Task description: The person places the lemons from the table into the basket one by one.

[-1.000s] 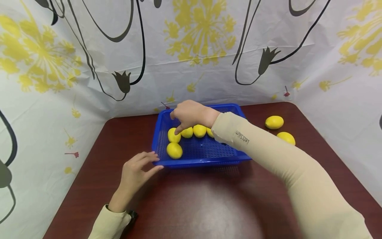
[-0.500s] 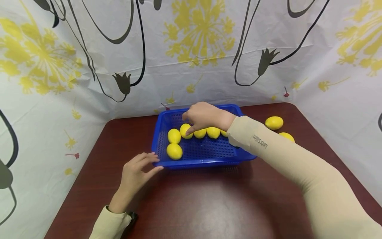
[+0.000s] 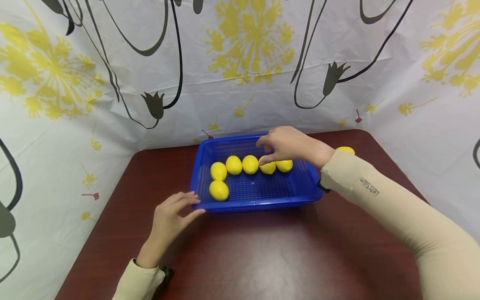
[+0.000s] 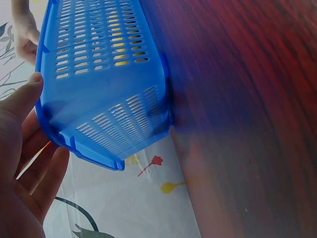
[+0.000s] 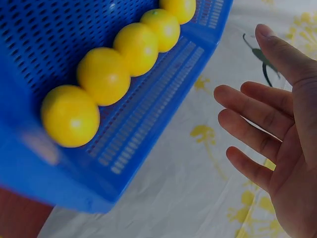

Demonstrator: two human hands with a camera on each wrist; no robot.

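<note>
In the head view, a blue plastic basket (image 3: 255, 203) stands on the table, with several yellow lemons (image 3: 250, 164) inside. They form a row across its middle, and one more lemon (image 3: 219, 190) lies at the near left. My left hand (image 3: 170, 216) holds the basket's near left corner, fingers on the left rim and thumb at the front rim. Over the right part of the basket hovers my right hand (image 3: 290, 143), its thumb overlapping a lemon in the head view. From the right wrist, that hand (image 5: 277, 134) shows spread, loosely bent fingers and an empty palm.
Right of the basket, a lemon (image 3: 345, 150) lies on the dark reddish table (image 3: 255, 254), partly hidden by the right sleeve (image 3: 390, 204). White sheeting (image 3: 225, 112) with flower prints hangs behind and beside the table.
My right hand has moved rightward over the basket, uncovering the lemons in the row. Its sleeve now hides one lemon on the table and part of another. The left hand has stayed put.
</note>
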